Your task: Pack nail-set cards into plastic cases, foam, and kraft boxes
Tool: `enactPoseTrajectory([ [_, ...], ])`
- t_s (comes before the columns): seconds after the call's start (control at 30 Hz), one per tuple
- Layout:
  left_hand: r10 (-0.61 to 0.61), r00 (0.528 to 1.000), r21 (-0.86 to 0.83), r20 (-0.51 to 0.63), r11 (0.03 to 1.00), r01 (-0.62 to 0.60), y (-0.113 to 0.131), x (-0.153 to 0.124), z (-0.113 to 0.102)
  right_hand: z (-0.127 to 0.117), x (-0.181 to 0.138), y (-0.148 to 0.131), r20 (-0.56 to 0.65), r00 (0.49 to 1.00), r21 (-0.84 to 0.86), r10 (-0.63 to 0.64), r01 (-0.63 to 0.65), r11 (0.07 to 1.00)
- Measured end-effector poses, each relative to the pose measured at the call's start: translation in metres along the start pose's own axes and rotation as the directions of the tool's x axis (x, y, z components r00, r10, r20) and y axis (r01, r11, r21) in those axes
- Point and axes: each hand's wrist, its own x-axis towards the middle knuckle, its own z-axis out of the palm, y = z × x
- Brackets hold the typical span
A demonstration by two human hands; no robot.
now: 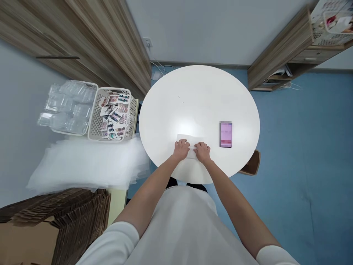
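Observation:
A thin white sheet (192,140), perhaps foam or paper, lies on the near part of the round white table. My left hand (181,148) is closed on it from the left, fingers curled. From the right my right hand (202,151) pinches it, fingertips bent. Between the two hands a narrow raised fold or roll of the sheet shows. Whether anything is wrapped inside cannot be made out. To the right of my right hand, apart from it, lies a phone (226,134) with a blurred pink screen.
The white table (198,88) has a rounded edge. On the left stand a basket of small carded items (95,121), a bin of clear plastic trays (70,106), a stack of white sheets (91,163) and folded cardboard (82,224). A brown bin (253,163) stands below right.

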Motion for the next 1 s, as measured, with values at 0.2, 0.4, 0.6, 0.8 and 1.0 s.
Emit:
enactPoseTrajectory([
  [0.2,0.217,0.974,0.072,-0.066,0.975,-0.212,0.006,-0.025,0.005,0.007,-0.004,-0.005,-0.092,0.993,0.026,0.08,-0.078,0.997],
  [0.4,0.246,0.967,0.058,0.06,0.967,-0.25,0.008,-0.053,0.023,0.007,-0.035,-0.002,-0.326,0.867,0.331,0.376,-0.268,0.905],
  [0.6,0.237,0.968,0.032,0.077,0.97,-0.24,0.007,-0.054,0.028,0.031,-0.078,0.001,0.189,0.671,0.836,0.717,-0.493,0.242],
  [0.8,0.244,0.966,0.048,0.086,0.967,-0.249,0.007,-0.06,0.033,0.029,-0.047,-0.007,0.185,0.653,0.941,0.734,-0.333,0.059],
  [1.0,0.238,0.968,0.029,0.077,0.97,-0.241,0.007,-0.059,0.036,0.015,-0.032,-0.009,0.098,0.903,0.939,0.419,-0.224,0.262],
])
